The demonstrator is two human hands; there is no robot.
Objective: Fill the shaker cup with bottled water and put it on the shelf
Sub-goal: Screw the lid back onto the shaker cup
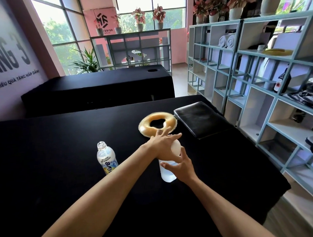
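Head view: open bottle [106,158] left of shaker cup [167,173], ring cushion [157,123] behind.

two bare forearms, sleeveless, left hand [161,139] and right hand [182,166] ungloved

Bright daylight from windows [60,31] at back, panes partly blown out. Black table cover [64,148] swallows detail, shadows barely readable. Soft sheen on black pad [200,120] and amber ring cushion [157,123]. Strong wide-angle bending: shelf unit [256,65] lines curve and lean toward right edge. Slight softness on far plants [139,18]; near forearms sharp.
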